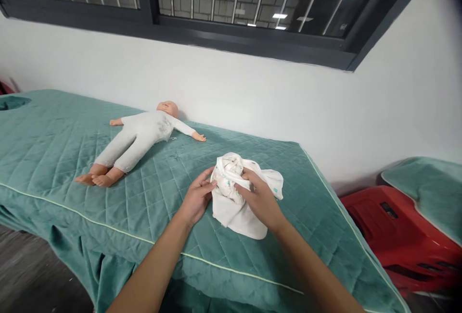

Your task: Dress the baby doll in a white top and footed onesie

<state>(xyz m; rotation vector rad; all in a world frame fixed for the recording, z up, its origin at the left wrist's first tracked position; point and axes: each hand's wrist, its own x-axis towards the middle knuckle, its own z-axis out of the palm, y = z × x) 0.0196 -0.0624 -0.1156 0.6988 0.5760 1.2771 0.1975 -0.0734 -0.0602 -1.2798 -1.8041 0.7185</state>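
A bunched white cloth garment (240, 217) with small teal prints rests on the green quilted bed cover (173, 226), partly gathered up between my hands. My left hand (198, 195) grips its left side, the thumb on the front and the fingers partly hidden behind. On the other side, my right hand (262, 200) pinches folded fabric with thumb and fingers. A loose flap spreads to the right and another hangs toward me. Further left lies a baby doll (144, 132) on its back in a white body suit, arms spread, apart from both hands.
A white wall (245, 87) runs along the bed's far side, below a dark-framed window (202, 36) with metal bars. Right of the bed stand red plastic chairs (382, 226), with green fabric (429, 188) draped over them. Dark floor (32, 265) shows at lower left.
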